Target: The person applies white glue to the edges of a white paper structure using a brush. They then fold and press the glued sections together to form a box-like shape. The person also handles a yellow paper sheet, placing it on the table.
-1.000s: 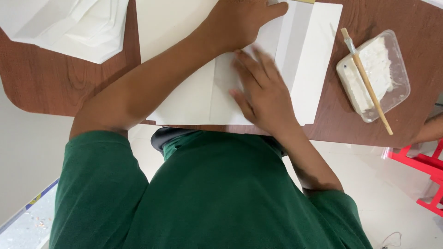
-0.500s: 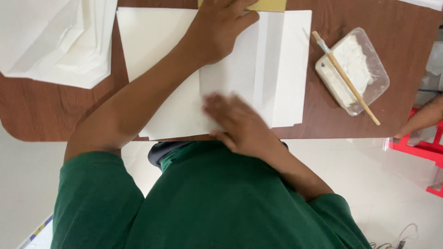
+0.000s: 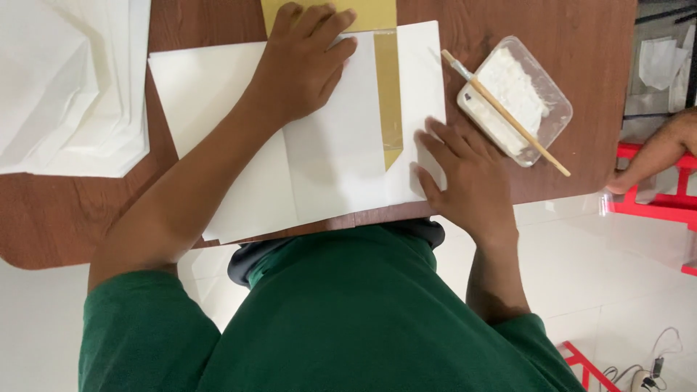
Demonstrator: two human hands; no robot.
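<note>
A: Hands? Paper?
B: Left hand (image 3: 305, 62) and right hand (image 3: 465, 174) flat, fingers spread, grasping nothing, pressing white paper (image 3: 341, 152) on counter (image 3: 72, 218).
A: Nearby?
B: Gold strip (image 3: 388, 87), glue tray (image 3: 515, 98) right.

The left hand (image 3: 308, 62) lies palm-down, fingers (image 3: 330, 33) stretched forward and close together — its bare forearm runs back diagonally to a green sleeve. The right hand (image 3: 465, 178) also lies flat, fingers spread and pointing up-left — wrist bent, the forearm dropping straight toward the body.
</note>
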